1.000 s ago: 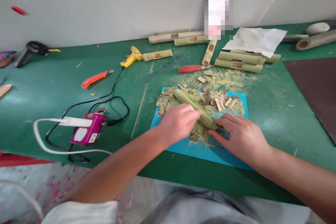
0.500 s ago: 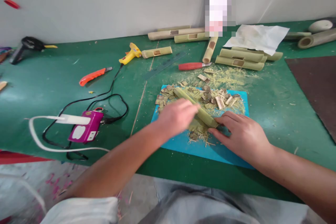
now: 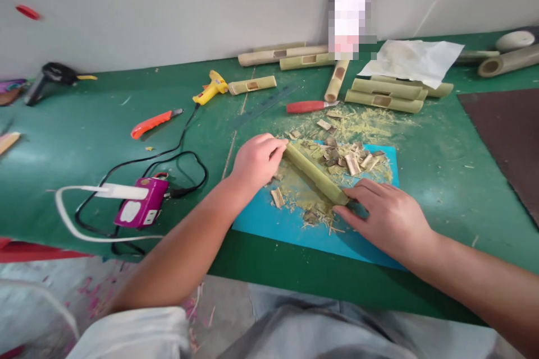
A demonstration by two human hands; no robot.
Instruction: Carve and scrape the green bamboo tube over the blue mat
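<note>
A green bamboo tube (image 3: 315, 173) lies slanted over a blue mat (image 3: 269, 230) strewn with wood chips (image 3: 353, 164) and yellow-green dust. At the tube's upper left end, the fingers of my left hand (image 3: 259, 160) are closed on it. My right hand (image 3: 389, 210) grips the lower right end between thumb and fingers. A notch shows along the tube's lower part. Behind the mat lies a red-handled knife (image 3: 306, 106), its blade pointing right.
Cut bamboo pieces (image 3: 381, 102) lie at the back, some beneath white paper (image 3: 415, 64). Leftward are a yellow glue gun (image 3: 210, 88), an orange cutter (image 3: 154, 123) and a purple power adapter (image 3: 143, 202) with cables. A dark mat (image 3: 509, 140) is at the right.
My left hand has moved left from above the middle of the tube to its upper left end. Chips at the mat's left have shifted. My right hand has stayed at the lower end.
</note>
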